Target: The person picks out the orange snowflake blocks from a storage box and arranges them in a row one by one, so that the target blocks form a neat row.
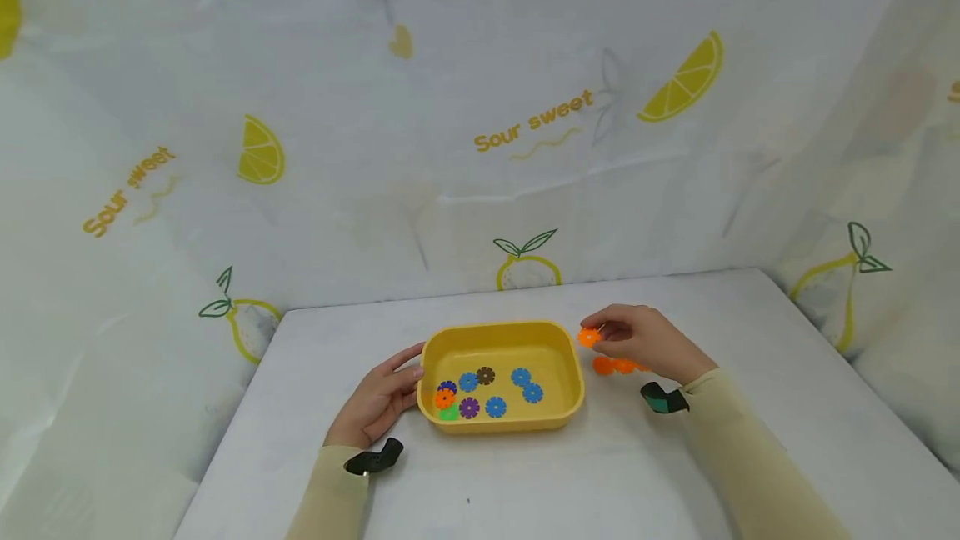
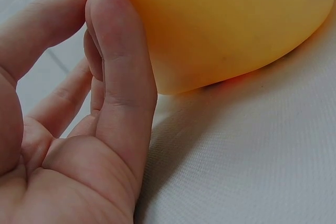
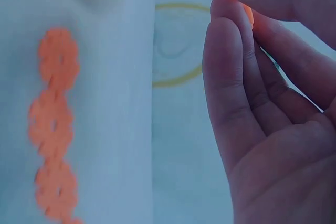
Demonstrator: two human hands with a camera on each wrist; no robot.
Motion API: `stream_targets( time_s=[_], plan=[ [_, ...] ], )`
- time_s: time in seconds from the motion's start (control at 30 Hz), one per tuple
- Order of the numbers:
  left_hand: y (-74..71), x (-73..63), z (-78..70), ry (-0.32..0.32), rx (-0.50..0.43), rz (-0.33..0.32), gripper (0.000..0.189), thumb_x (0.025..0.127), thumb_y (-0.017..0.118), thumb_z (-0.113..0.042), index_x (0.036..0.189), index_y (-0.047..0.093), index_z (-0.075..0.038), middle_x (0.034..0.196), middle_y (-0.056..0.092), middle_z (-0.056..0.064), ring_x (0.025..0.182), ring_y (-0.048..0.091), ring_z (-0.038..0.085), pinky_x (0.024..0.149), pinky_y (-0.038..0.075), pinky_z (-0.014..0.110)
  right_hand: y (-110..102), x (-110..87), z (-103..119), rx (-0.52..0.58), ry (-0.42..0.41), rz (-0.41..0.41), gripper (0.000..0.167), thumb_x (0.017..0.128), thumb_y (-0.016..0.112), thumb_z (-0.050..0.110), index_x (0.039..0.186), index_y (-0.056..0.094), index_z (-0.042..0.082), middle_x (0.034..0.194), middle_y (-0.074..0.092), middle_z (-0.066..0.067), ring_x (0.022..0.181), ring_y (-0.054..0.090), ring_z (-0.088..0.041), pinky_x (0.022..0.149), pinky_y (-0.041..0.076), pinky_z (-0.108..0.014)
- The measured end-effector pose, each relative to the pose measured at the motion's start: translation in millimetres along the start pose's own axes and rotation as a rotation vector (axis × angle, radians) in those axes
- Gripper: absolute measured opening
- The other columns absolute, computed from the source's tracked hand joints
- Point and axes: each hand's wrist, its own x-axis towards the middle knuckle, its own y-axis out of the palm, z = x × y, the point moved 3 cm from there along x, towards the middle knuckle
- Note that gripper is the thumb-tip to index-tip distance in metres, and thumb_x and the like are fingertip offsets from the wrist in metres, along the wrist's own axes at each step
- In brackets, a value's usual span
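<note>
A shallow yellow plastic tray [image 1: 517, 427] stands on the table, and my left hand [image 1: 372, 405] grips its left rim. In the left wrist view, the thumb [image 2: 123, 51] presses the tray's outer wall [image 2: 236, 30] near the rim. Just beyond the tray's right end, my right hand [image 1: 645, 342] pinches an orange notched snowflake disc [image 1: 588, 337] between thumb and fingertips, raised over the table. Below that hand several more orange discs [image 1: 603, 366] lie in a touching row, partly covered by it; the right wrist view shows this orange row [image 3: 52, 121] more fully.
Inside the tray lie loose discs: several blue ones [image 1: 496, 407], a brown one [image 1: 486, 376], a purple one [image 1: 468, 407], an orange one [image 1: 445, 398] and a green one [image 1: 448, 413]. A white cloth covers the table [image 1: 525, 490]; a lemon-print curtain [image 1: 337, 223] hangs behind.
</note>
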Motion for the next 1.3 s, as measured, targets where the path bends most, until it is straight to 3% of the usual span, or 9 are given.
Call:
stream_targets(
  time_s=[0.17, 0.4, 0.67, 1.03, 1.3],
  plan=[
    [-0.9, -0.4, -1.1, 0.005, -0.009, -0.004, 0.061, 0.102, 0.076, -0.020, 0.158, 0.054, -0.021, 0.149, 0.066, 0.010, 0.110, 0.073, 0.021, 0.098, 0.064, 0.034, -15, -14.7, -28, -0.024, 0.065, -0.057, 0.035, 0.098, 0.081, 0.035, 0.131, 0.076, 0.023, 0.126, 0.076, -0.001, 0.112, 0.068, -0.020, 0.093, 0.058, -0.024],
    [1.4, 0.8, -0.3, -0.005, -0.021, 0.011, 0.061, 0.103, 0.075, -0.019, 0.159, 0.053, -0.019, 0.149, 0.067, 0.011, 0.109, 0.074, 0.021, 0.097, 0.064, 0.034, -29, -35.7, -58, -0.078, 0.107, -0.116, 0.036, 0.099, 0.080, 0.035, 0.133, 0.076, 0.024, 0.134, 0.075, -0.004, 0.115, 0.070, -0.021, 0.090, 0.058, -0.025],
    [2.1, 0.5, -0.6, -0.007, -0.005, 0.021, 0.065, 0.103, 0.075, -0.019, 0.162, 0.049, -0.019, 0.151, 0.065, 0.009, 0.110, 0.073, 0.019, 0.097, 0.064, 0.033, -43, -45.9, -72, -0.109, 0.118, -0.147, 0.037, 0.100, 0.080, 0.036, 0.133, 0.076, 0.022, 0.133, 0.076, -0.006, 0.106, 0.069, -0.006, 0.087, 0.057, -0.021],
    [1.1, 2.4, -3.0, -0.005, 0.003, 0.023, 0.064, 0.102, 0.077, -0.020, 0.161, 0.052, -0.020, 0.152, 0.065, 0.010, 0.110, 0.074, 0.021, 0.098, 0.064, 0.034, -57, -61.0, -91, -0.173, 0.174, -0.179, 0.044, 0.101, 0.078, 0.040, 0.137, 0.074, 0.017, 0.135, 0.074, -0.012, 0.116, 0.068, -0.027, 0.083, 0.055, -0.021],
    [-0.5, 1.1, -1.3, -0.021, -0.022, 0.029, 0.065, 0.102, 0.076, -0.019, 0.161, 0.050, -0.020, 0.151, 0.066, 0.009, 0.112, 0.075, 0.021, 0.100, 0.063, 0.035, -59, -61.7, -97, -0.196, 0.199, -0.172, 0.040, 0.100, 0.078, 0.033, 0.134, 0.074, 0.013, 0.132, 0.074, -0.015, 0.114, 0.068, -0.029, 0.083, 0.055, -0.024]
  ],
)
